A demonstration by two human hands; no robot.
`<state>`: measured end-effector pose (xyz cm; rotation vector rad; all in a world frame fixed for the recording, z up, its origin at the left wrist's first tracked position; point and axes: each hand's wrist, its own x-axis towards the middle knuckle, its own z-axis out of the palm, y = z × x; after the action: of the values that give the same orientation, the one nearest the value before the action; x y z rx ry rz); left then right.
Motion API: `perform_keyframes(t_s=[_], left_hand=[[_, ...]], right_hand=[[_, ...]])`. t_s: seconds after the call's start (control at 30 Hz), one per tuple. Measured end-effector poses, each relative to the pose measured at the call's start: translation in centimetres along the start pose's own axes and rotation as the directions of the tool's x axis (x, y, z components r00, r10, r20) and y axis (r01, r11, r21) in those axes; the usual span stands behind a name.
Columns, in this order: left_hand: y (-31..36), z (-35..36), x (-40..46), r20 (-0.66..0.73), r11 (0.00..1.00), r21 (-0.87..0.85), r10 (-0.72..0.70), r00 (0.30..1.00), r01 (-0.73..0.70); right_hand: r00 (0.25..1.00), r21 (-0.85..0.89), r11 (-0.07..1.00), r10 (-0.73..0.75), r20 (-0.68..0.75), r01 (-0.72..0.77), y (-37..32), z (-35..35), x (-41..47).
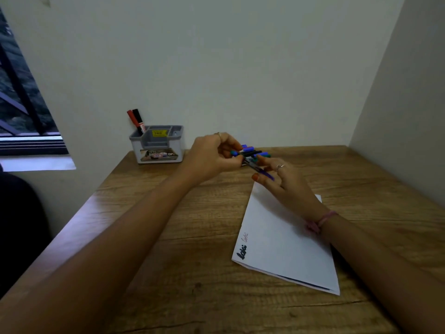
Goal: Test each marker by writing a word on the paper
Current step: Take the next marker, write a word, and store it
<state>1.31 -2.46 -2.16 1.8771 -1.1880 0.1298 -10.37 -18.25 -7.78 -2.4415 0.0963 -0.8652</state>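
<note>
Purple marker (261, 169): pinched between left hand (212, 155) and right hand (286, 184), above table (192, 237); loose markers (255, 151) behind; paper (284, 247), two words written, beneath right wrist.

hands (248, 165): 2 | markers in organizer (135, 120): 2 | organizer (157, 147): 1 | paper (284, 247): 1 | written words (242, 251): 2

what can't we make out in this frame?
- Head view: marker pile, count and colours unclear, hidden behind both hands.
- Blue marker, cap on or off hidden by right hand and left hand.
- Second word on paper: too faint, small.
- Organizer label: blurred.
</note>
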Motion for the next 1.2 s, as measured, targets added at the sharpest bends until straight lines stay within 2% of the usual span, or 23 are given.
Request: perform_keyframes(t_s=[0.1,0.17,0.23,0.3,0.33,0.4,0.47,0.53,0.57,0.63,0.87,0.97,1.03,1.1,1.17,1.2], left_hand=[[2.5,-0.3,-0.5,0.061,0.995,-0.075,0.071,0.996,-0.066],[2.8,0.0,-1.3,0.062,0.983,-0.183,0.041,0.997,-0.029],[2.4,0.7,-2.7,0.122,0.953,-0.274,-0.098,0.988,0.128],[2.0,1.7,-4.0,0.287,0.936,-0.253,-0.170,0.943,0.245],[2.0,2.2,-4.4,0.369,0.935,-0.245,-0.155,0.916,0.256],[2.7,3.1,-4.8,0.439,0.885,-0.375,-0.093,0.894,0.276],[3.4,3.7,-4.7,0.459,0.734,-0.574,-0.077,0.885,0.362],[3.5,4.2,-5.1,0.460,0.576,-0.702,-0.081,0.884,0.418],[3.4,4.4,-5.3,0.448,0.528,-0.732,-0.104,0.888,0.431],[3.3,4.8,-5.5,0.412,0.502,-0.751,-0.151,0.899,0.429],[2.9,5.8,-5.4,0.355,0.537,-0.745,-0.185,0.917,0.396],[2.8,5.7,-5.2,0.395,0.597,-0.683,-0.182,0.900,0.421],[2.1,5.2,-4.9,0.472,0.645,-0.622,-0.144,0.870,0.444],[0.8,4.0,-5.0,0.568,0.731,-0.514,-0.102,0.817,0.449],[-0.9,2.4,-5.1,0.583,0.913,-0.249,-0.124,0.803,0.322],[-1.5,2.0,-5.1,0.569,0.966,-0.100,-0.142,0.810,0.240]], right_hand=[[0.996,0.071,0.996,-0.050,-0.079,0.056,-0.6,-0.3,-0.2],[0.995,0.298,0.954,0.007,-0.098,0.022,-1.4,-0.7,-0.2],[0.991,0.606,0.794,0.110,-0.073,-0.044,-2.6,-1.6,-0.5],[0.979,0.802,0.580,0.205,0.023,-0.140,-3.9,-2.3,-0.8],[0.971,0.827,0.527,0.224,0.087,-0.195,-4.3,-2.4,-0.9],[0.962,0.808,0.528,0.215,0.170,-0.261,-5.0,-2.3,-1.1],[0.954,0.802,0.521,0.218,0.206,-0.292,-5.3,-2.1,-1.2],[0.952,0.826,0.480,0.214,0.217,-0.296,-5.3,-2.0,-1.2],[0.952,0.838,0.459,0.208,0.223,-0.296,-5.2,-2.0,-1.2],[0.954,0.859,0.423,0.198,0.225,-0.290,-5.1,-1.8,-1.1],[0.956,0.888,0.365,0.186,0.225,-0.280,-4.5,-1.5,-1.3],[0.962,0.889,0.373,0.170,0.214,-0.264,-4.4,-1.6,-1.2],[0.966,0.900,0.362,0.174,0.191,-0.243,-4.2,-1.6,-1.2],[0.959,0.918,0.316,0.223,0.174,-0.240,-3.9,-1.6,-1.1],[0.932,0.927,0.267,0.318,0.174,-0.264,-3.3,-1.9,-1.0],[0.916,0.925,0.258,0.360,0.176,-0.279,-2.8,-2.0,-0.9]])
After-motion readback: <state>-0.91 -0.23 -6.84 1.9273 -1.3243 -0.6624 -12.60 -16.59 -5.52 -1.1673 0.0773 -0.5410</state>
